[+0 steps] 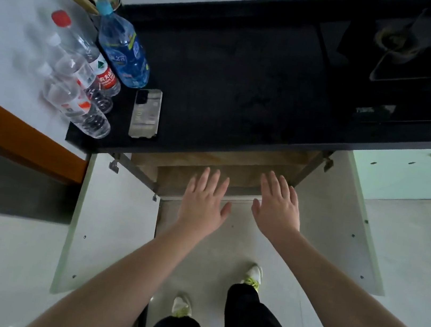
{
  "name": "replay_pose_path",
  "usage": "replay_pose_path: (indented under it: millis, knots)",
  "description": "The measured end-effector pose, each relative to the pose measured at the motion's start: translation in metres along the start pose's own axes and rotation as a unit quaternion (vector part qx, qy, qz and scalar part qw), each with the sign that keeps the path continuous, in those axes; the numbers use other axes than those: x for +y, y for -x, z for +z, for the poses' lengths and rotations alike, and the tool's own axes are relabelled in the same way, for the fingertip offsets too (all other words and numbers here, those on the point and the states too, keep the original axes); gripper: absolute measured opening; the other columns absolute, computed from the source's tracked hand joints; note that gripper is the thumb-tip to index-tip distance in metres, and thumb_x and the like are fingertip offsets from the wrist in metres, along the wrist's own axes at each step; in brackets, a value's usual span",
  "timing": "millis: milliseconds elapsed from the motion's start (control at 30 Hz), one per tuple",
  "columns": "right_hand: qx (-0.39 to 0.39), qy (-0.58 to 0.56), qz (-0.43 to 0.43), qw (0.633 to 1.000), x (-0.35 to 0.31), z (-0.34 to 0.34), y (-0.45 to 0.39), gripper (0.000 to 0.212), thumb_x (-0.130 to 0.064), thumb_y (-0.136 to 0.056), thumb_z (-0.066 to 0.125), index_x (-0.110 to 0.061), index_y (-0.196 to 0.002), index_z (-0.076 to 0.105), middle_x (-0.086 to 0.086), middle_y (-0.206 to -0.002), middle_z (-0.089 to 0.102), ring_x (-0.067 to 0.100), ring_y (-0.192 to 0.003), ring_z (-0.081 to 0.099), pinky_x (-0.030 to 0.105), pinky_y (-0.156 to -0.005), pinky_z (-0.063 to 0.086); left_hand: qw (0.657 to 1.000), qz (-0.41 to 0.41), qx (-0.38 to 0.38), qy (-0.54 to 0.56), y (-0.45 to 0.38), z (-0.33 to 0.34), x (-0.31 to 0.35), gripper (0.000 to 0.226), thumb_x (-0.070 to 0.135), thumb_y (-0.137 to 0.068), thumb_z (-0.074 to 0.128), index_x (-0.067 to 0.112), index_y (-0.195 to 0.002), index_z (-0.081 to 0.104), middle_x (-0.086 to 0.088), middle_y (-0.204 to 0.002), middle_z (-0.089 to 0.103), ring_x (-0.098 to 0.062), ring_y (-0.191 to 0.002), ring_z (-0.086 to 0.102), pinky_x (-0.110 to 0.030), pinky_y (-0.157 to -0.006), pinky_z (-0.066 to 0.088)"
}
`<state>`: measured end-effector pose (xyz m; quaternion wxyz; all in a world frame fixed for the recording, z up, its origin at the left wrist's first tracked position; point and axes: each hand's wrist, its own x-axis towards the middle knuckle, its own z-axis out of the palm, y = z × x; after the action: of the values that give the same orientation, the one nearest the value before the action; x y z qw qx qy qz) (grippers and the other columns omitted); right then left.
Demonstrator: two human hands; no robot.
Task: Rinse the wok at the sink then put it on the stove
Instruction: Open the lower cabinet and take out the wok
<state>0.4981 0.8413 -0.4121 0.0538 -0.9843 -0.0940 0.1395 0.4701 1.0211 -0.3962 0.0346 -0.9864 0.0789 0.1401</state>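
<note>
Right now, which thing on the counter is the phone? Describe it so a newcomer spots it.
Start at the black countertop and go to its left end, where the plastic bottles cluster. The phone lies flat just right of them, near the front edge. It alone is a flat silvery rectangle; its neighbours are round and clear.

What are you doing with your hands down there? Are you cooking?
Not cooking yet. A person stands at a dark counter with both cupboard doors below it swung open. The left hand and right hand are stretched out flat in front of the open cupboard, holding nothing. No wok is in view. The stove is bare.
</note>
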Motion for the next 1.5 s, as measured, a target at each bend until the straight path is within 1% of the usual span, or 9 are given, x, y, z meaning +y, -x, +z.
replay_pose_path:
  millis: [100,267,400,500,767,967,1200,1333,1500]
  knots:
    - [0.011,-0.004,0.017,1.0,-0.005,0.009,-0.007,0.067,-0.042,-0.099,0.033,-0.017,-0.155,0.006,0.004,-0.163,0.005,0.022,-0.15,0.002,0.042,-0.121,0.007,1.0,0.005,-0.021,0.004,-0.011,0.012,-0.008,0.071,0.061,-0.097,0.01,0.023,-0.156,0.0,-0.006,-0.164,0.001,-0.029,-0.15,-0.004,-0.048,-0.12,0.004]
    - [0.034,-0.022,0.053,0.998,-0.017,0.039,-0.013,0.064,-0.038,-0.1,0.033,-0.019,-0.155,0.007,0.003,-0.163,0.005,0.02,-0.15,0.001,0.041,-0.121,0.003,0.999,0.046,0.003,0.014,-0.022,0.041,-0.023,0.07,0.059,-0.098,0.012,0.022,-0.156,0.002,-0.006,-0.164,0.003,-0.028,-0.151,-0.003,-0.048,-0.12,0.004]
    - [0.053,-0.045,0.064,0.996,-0.036,0.071,-0.026,0.062,-0.029,-0.101,0.037,-0.021,-0.155,0.009,0.003,-0.163,0.009,0.021,-0.15,0.002,0.043,-0.122,0.003,0.996,0.081,0.041,0.013,-0.037,0.063,-0.037,0.068,0.05,-0.098,0.034,0.02,-0.156,0.015,-0.009,-0.162,0.016,-0.03,-0.15,0.008,-0.049,-0.12,0.012]
    - [0.063,-0.069,0.078,0.993,-0.046,0.089,-0.034,0.062,-0.031,-0.1,0.037,-0.02,-0.155,0.011,0.002,-0.163,0.01,0.021,-0.15,0.001,0.043,-0.122,0.002,0.994,0.088,0.062,0.016,-0.047,0.079,-0.039,0.068,0.049,-0.095,0.042,0.017,-0.153,0.028,-0.01,-0.158,0.029,-0.03,-0.147,0.021,-0.05,-0.117,0.022]
    - [0.098,-0.086,0.067,0.989,-0.028,0.126,-0.065,0.065,-0.041,-0.098,0.034,-0.021,-0.155,0.01,0.001,-0.163,0.008,0.019,-0.15,-0.001,0.042,-0.121,0.0,0.995,0.074,0.049,0.043,-0.092,0.127,-0.022,0.07,0.055,-0.096,0.026,0.025,-0.156,0.004,-0.003,-0.164,0.001,-0.026,-0.15,-0.007,-0.049,-0.121,0.007]
    - [0.168,-0.067,0.076,0.981,0.004,0.165,-0.115,0.064,-0.037,-0.097,0.041,-0.02,-0.154,0.017,0.002,-0.162,0.015,0.02,-0.15,0.005,0.041,-0.121,0.001,0.99,0.066,0.121,0.036,-0.151,0.156,-0.016,0.07,0.051,-0.088,0.026,0.023,-0.152,0.028,-0.003,-0.161,0.022,-0.026,-0.15,0.013,-0.049,-0.117,0.012]
    - [0.247,-0.022,0.083,0.965,0.035,0.213,-0.184,0.066,-0.03,-0.089,0.051,-0.012,-0.149,0.032,0.011,-0.156,0.031,0.028,-0.146,0.024,0.046,-0.117,0.012,0.98,0.091,0.177,0.021,-0.22,0.196,-0.018,0.068,0.047,-0.088,0.031,0.022,-0.151,0.033,-0.004,-0.158,0.03,-0.028,-0.148,0.02,-0.051,-0.119,0.018]
    - [0.304,-0.009,0.073,0.95,0.044,0.228,-0.22,0.067,-0.031,-0.088,0.047,-0.012,-0.15,0.031,0.01,-0.157,0.029,0.027,-0.147,0.022,0.043,-0.116,0.006,0.972,0.082,0.217,0.031,-0.247,0.223,-0.022,0.066,0.047,-0.09,0.028,0.022,-0.152,0.029,-0.004,-0.159,0.029,-0.026,-0.149,0.018,-0.05,-0.12,0.015]
    - [0.365,0.021,0.026,0.93,0.049,0.237,-0.252,0.064,-0.036,-0.093,0.042,-0.015,-0.152,0.027,0.008,-0.158,0.027,0.025,-0.148,0.019,0.044,-0.118,0.009,0.959,0.085,0.267,0.043,-0.27,0.247,-0.021,0.063,0.047,-0.094,0.025,0.022,-0.152,0.029,-0.003,-0.159,0.027,-0.024,-0.149,0.017,-0.05,-0.12,0.015]
